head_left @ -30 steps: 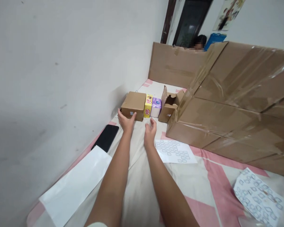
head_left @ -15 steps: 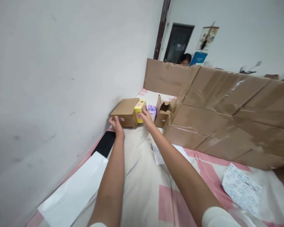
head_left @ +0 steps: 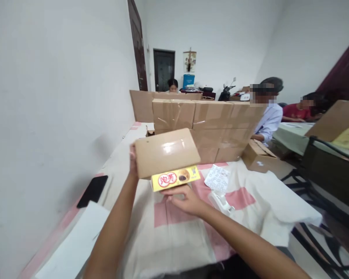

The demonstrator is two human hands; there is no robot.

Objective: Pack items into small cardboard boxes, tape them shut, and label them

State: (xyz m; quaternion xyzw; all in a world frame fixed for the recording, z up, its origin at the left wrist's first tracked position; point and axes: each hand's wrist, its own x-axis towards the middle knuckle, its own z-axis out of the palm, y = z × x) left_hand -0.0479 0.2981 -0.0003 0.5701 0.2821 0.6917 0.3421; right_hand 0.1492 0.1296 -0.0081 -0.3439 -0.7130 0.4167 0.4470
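A brown cardboard box (head_left: 167, 151) is lifted over the cloth-covered table, tilted, with a glossy face towards me. My left hand (head_left: 133, 161) is closed on its left end; most of the fingers are hidden behind it. Directly below the cardboard, a yellow printed snack box (head_left: 174, 178) with red lettering is held up against its lower edge. My right hand (head_left: 184, 199) grips the snack box from underneath, fingers stretched along its bottom edge.
A wall of taped cartons (head_left: 212, 131) stands behind. On the cloth lie a black phone (head_left: 93, 191), white sheets (head_left: 75, 242), patterned paper (head_left: 217, 178) and a white tape dispenser (head_left: 222, 202). Another carton (head_left: 258, 155) sits at right. Several people sit beyond.
Both boxes have come up off the table and nearer to me, with the cardboard box tipped. My view has swung right, showing more of the room.
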